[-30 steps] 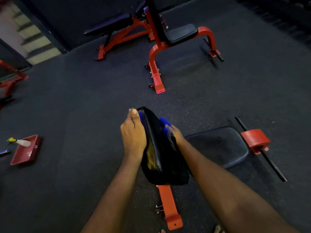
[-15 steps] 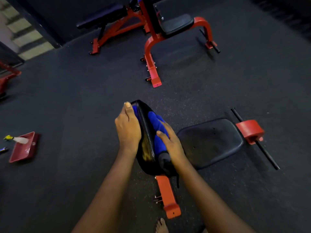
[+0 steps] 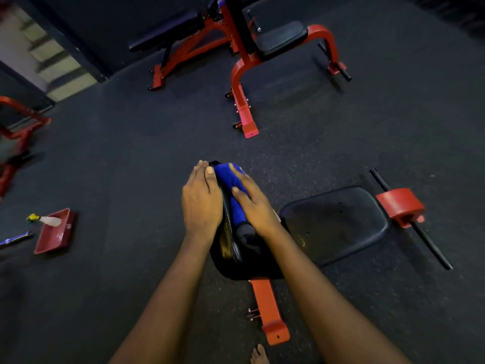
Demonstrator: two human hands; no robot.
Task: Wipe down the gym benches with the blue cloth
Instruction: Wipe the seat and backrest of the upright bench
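Note:
Right below me stands a red-framed bench with a raised black backrest pad (image 3: 231,248) and a flat black seat (image 3: 333,224). The blue cloth (image 3: 232,193) lies bunched along the front face of the backrest, near its top. My right hand (image 3: 253,203) presses the cloth against the pad with fingers stretched over it. My left hand (image 3: 200,199) rests flat on the back of the pad's top edge, bracing it. Two more red benches stand farther off, one with an upright back (image 3: 280,39) and one long incline bench (image 3: 168,28).
A red tray (image 3: 56,232) with a spray bottle (image 3: 46,219) sits on the dark rubber floor at the left. The near bench's red foot (image 3: 270,313) and black crossbar (image 3: 425,237) jut out. Another red frame (image 3: 18,127) stands at far left. My bare toes (image 3: 258,354) show below.
My right hand has slid the blue cloth up the backrest towards its top edge. My left hand has stayed on the back of the pad.

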